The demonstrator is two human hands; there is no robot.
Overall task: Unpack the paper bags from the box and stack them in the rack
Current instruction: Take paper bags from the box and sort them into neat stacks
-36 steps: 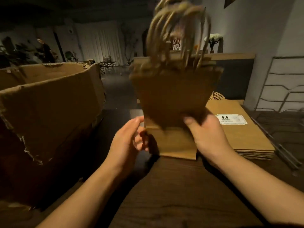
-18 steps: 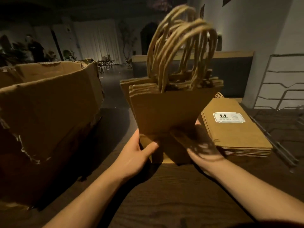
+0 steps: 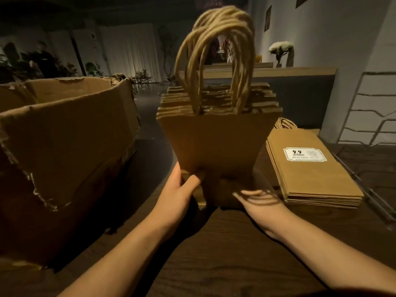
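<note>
Paper bags [image 3: 216, 144], folded flat and gathered into one bundle, are held upright on the dark wooden table [image 3: 225, 254], directly ahead of the two forearms. The bundle's lower left corner is gripped by the left hand [image 3: 179, 194], with the thumb laid across the near face and the fingers hidden behind. The right hand [image 3: 260, 203] is seen just beside the bundle's lower right edge, its fingers straight and spread; whether it touches the paper cannot be told, since the fingers are blurred and crossed by shadow. The tops of the bags fan out slightly, and the twisted paper handles [image 3: 216, 58] are bunched together in a tall arch above them.

To the right, near the bundle but apart from it, a second stack of bags [image 3: 315, 179] is laid flat on the table, with a white label [image 3: 304, 154] marked 9.9 on the topmost bag and its handles pointed away. At the left edge of the table a large cardboard box [image 3: 64, 142] is seen, its torn flaps standing open. Farther right, a grey wire rack [image 3: 370, 112] is placed against the pale wall. Beyond the bundle, a long counter [image 3: 300, 73] is visible, with a small pale plant [image 3: 280, 48] on it. A dim room with curtains and a standing person [image 3: 44, 58] is made out far behind.
</note>
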